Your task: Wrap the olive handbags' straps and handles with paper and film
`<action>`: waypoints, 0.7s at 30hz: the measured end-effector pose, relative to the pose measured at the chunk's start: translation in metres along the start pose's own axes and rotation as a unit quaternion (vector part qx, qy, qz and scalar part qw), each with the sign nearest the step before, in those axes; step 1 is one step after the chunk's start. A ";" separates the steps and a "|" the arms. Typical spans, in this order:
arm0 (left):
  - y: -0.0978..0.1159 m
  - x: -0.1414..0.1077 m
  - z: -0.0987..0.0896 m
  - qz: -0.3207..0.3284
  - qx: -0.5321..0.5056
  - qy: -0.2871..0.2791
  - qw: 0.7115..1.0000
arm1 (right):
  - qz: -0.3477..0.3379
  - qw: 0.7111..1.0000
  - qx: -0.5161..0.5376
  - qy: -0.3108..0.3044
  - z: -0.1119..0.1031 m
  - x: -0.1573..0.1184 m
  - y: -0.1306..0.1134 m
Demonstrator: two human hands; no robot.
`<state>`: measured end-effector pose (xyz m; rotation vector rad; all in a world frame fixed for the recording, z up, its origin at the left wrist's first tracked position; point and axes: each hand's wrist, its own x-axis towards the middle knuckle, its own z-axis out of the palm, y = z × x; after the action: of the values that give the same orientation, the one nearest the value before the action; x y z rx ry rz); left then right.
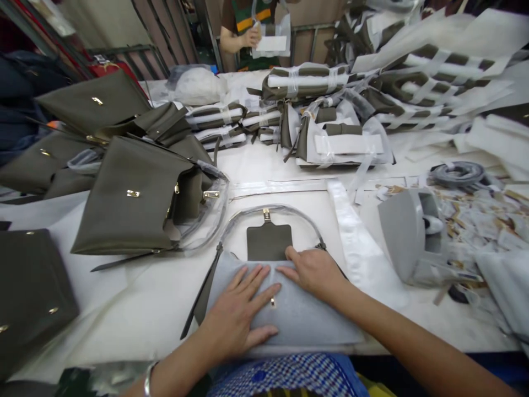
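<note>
A handbag covered by a pale blue-grey sheet (306, 314) lies in front of me, a small gold clasp piece (273, 301) showing through it. Its dark olive flap (268, 241), with a gold buckle (266, 215), sticks out beyond the sheet's far edge, inside the wrapped handle (285, 209). My left hand (243, 311) rests flat on the sheet, fingers spread. At the sheet's upper edge beside the flap is my right hand (312, 270), its fingers bent; whether they pinch the edge is unclear.
Olive handbags (119, 204) stand and lie at the left. Wrapped bags (347, 138) are piled at the back. On the right are a grey tape dispenser (413, 237), a strap coil (457, 173) and scattered scraps. Across the table, a person (252, 36) holds a wrapped piece.
</note>
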<state>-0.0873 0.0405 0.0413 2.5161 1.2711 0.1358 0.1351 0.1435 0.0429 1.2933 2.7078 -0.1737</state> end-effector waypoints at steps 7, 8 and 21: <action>0.002 -0.001 0.005 0.002 0.009 0.027 1.000 | -0.004 0.999 0.032 0.033 -0.010 -0.007 -0.002; 0.003 -0.002 0.005 0.003 0.011 0.029 1.000 | -0.023 0.998 0.042 0.052 -0.012 -0.010 -0.002; 0.000 -0.005 0.009 0.037 0.021 0.069 0.997 | -0.146 0.979 0.113 0.083 -0.006 -0.048 -0.009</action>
<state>-0.0885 0.0347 0.0331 2.6298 1.2434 0.3088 0.1578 0.1021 0.0577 0.9880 3.0891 -0.4346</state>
